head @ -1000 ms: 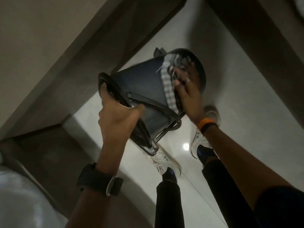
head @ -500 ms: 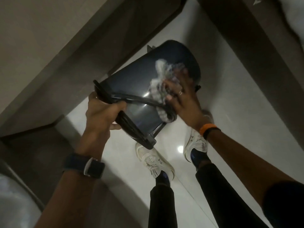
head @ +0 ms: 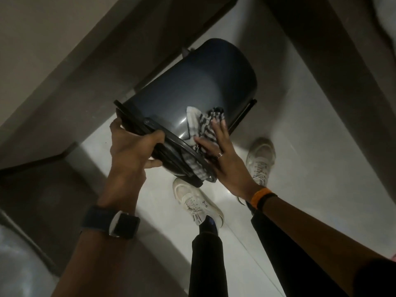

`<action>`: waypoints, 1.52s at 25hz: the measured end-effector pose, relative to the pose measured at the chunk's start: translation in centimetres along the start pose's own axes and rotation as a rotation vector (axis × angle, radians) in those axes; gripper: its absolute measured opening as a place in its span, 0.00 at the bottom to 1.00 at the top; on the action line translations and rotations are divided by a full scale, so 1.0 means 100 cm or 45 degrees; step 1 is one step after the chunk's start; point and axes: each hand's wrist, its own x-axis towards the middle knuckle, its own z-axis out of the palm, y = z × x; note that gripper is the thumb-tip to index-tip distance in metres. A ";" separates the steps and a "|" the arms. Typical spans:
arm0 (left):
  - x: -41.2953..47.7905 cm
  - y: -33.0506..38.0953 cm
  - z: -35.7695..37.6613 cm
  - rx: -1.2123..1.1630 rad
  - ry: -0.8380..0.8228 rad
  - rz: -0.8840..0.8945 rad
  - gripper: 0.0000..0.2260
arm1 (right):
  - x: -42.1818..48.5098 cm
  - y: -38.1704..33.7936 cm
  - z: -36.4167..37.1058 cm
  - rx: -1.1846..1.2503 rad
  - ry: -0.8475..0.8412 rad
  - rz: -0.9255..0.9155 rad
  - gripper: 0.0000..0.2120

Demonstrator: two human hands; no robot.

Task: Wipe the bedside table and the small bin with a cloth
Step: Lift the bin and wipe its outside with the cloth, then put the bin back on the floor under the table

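A small dark bin [head: 205, 82] is held off the floor, tipped on its side with its base pointing away from me. My left hand [head: 130, 151] grips the bin's rim at the near left. My right hand [head: 220, 155] presses a black-and-white checked cloth [head: 201, 125] flat against the bin's side wall near the rim. Part of the cloth hangs over the rim under my palm. The bedside table is not clearly in view.
Below the bin lies a pale tiled floor [head: 310, 168] with my two white shoes [head: 197, 202] on it. Dark wooden furniture edges [head: 334, 67] run along the right and the upper left. Something pale and rounded [head: 19, 264] fills the bottom left corner.
My right hand has slid the cloth along the bin's side from near its base toward the rim. The bin has turned a little in my left hand.
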 end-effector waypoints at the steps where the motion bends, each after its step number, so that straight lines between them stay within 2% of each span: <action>1: -0.004 -0.005 0.002 0.014 0.006 0.005 0.35 | 0.005 0.003 -0.003 0.146 0.049 0.151 0.31; 3: -0.013 -0.018 0.007 0.037 0.041 0.036 0.37 | 0.025 0.006 -0.016 0.575 0.252 0.504 0.31; 5: -0.022 -0.025 0.013 0.079 0.136 0.098 0.38 | 0.050 0.007 -0.033 0.795 0.435 0.730 0.31; 8: -0.034 -0.025 0.022 0.178 0.303 0.216 0.39 | 0.077 0.004 -0.052 0.743 0.558 0.851 0.29; 10: -0.052 -0.024 0.027 0.284 0.425 0.348 0.43 | 0.083 0.000 -0.059 0.603 0.586 0.852 0.27; 12: -0.073 -0.022 0.034 0.403 0.530 0.505 0.45 | 0.085 -0.002 -0.065 0.423 0.547 0.762 0.25; 14: -0.084 -0.024 0.046 0.556 0.549 0.630 0.44 | 0.089 -0.004 -0.068 0.344 0.445 0.650 0.22; 17: -0.081 -0.032 0.065 0.914 0.465 0.761 0.42 | 0.092 -0.015 -0.058 0.354 0.234 0.570 0.20; 19: -0.074 -0.043 0.077 1.158 0.396 0.811 0.45 | 0.089 -0.015 -0.057 0.256 0.175 0.555 0.18; 22: -0.065 -0.064 0.078 1.370 0.342 0.781 0.51 | 0.082 -0.014 -0.065 0.146 0.142 0.507 0.15; 28: -0.058 -0.079 0.060 1.423 0.213 0.784 0.52 | 0.077 -0.037 -0.101 -0.262 0.084 0.332 0.20; 30: -0.058 -0.060 0.046 1.333 0.235 0.833 0.48 | 0.083 -0.063 -0.120 -0.296 0.192 0.303 0.21; 33: -0.034 -0.002 0.009 1.159 0.383 0.901 0.39 | 0.122 -0.124 -0.144 -0.425 0.444 -0.026 0.25; 35: -0.013 0.043 -0.017 1.138 0.452 0.943 0.37 | 0.168 -0.164 -0.148 -0.559 0.526 -0.288 0.27; 36: -0.004 0.065 -0.029 1.148 0.484 0.973 0.37 | 0.195 -0.181 -0.146 -0.658 0.498 -0.313 0.28; 38: 0.014 0.106 -0.049 1.187 0.492 1.002 0.38 | 0.250 -0.212 -0.143 -0.876 0.273 -0.240 0.29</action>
